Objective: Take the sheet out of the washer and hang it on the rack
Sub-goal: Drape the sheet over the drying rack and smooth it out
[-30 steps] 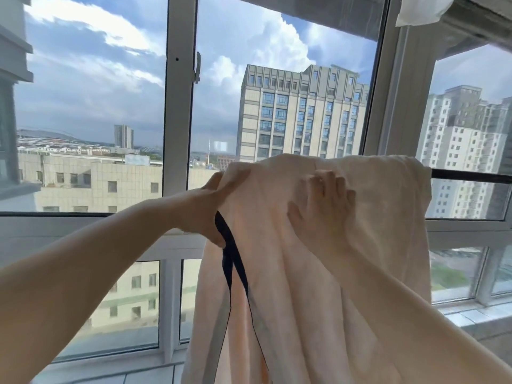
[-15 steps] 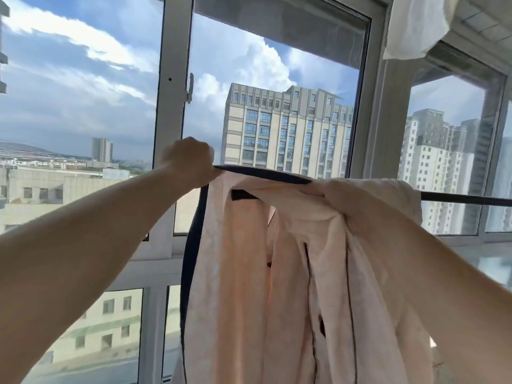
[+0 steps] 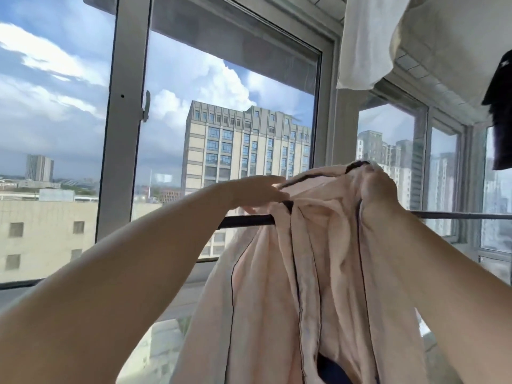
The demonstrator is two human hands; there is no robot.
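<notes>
A pale pink sheet (image 3: 279,286) with dark blue edging hangs bunched over a dark horizontal rack bar (image 3: 246,220) in front of the windows. My left hand (image 3: 257,194) pinches the sheet's dark-trimmed edge just above the bar, on the left side of the bundle. My right hand (image 3: 379,189) grips a raised fold of the sheet at the top right, its fingers hidden in the cloth. The sheet's lower part drops out of view at the bottom.
The bar continues to the right (image 3: 465,216) bare of cloth. A white cloth (image 3: 365,40) and a dark garment (image 3: 501,112) hang overhead at the upper right. Large window panes and frames (image 3: 122,120) stand just behind the bar.
Both hands have lifted the sheet's top above the bar and shifted it right. The left hand moved from the bar's left end onto the sheet's edge; the view tilted up.
</notes>
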